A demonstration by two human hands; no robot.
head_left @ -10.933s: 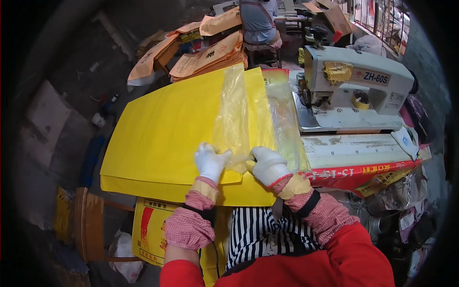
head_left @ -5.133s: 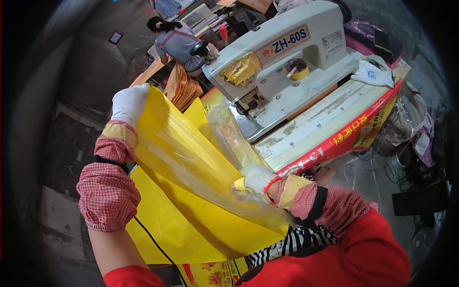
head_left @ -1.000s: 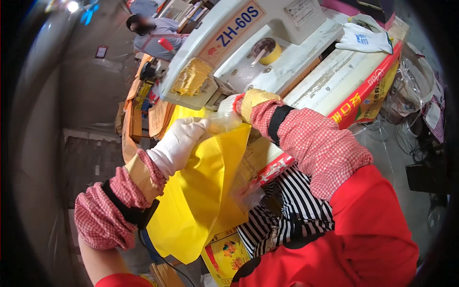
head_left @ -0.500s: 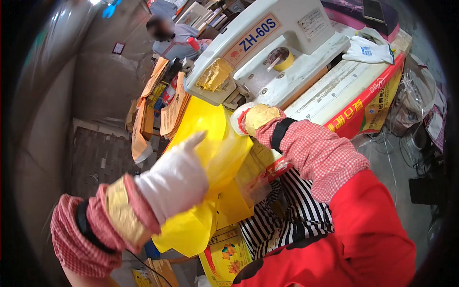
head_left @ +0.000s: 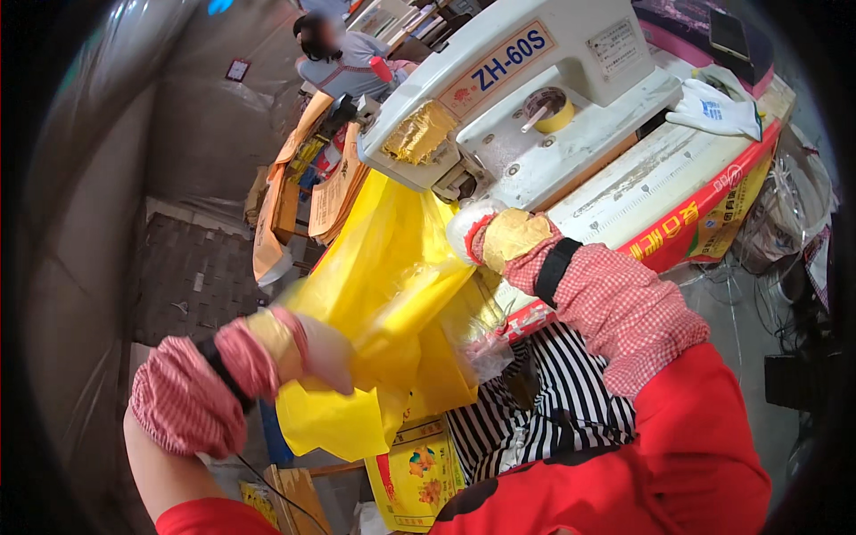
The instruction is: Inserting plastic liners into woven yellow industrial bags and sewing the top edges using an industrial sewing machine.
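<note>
A large yellow plastic sheet or bag [head_left: 379,254] hangs in loose folds from the head of a white sewing machine [head_left: 588,98]. My left hand [head_left: 326,352], in a white glove, is at the left side of the yellow plastic, smeared by motion, its fingers hidden. Close by the machine's needle end, my right hand [head_left: 471,227] is at the plastic's right edge. It also wears a white glove; its rounded back shows but its fingers do not. Crumpled clear film [head_left: 486,355] hangs below the right hand, above my striped apron.
A tape roll [head_left: 548,111] sits on the machine. Behind it lie a white glove [head_left: 713,109] and a phone [head_left: 729,34]. Stacked orange-brown sheets [head_left: 337,198] stand left of the machine. A person [head_left: 343,64] sits beyond. A printed yellow sack [head_left: 415,477] lies low in front.
My left hand has moved down from over the middle of the yellow plastic to its left side. The plastic has spread and shifted its folds. The right hand stays beside the machine.
</note>
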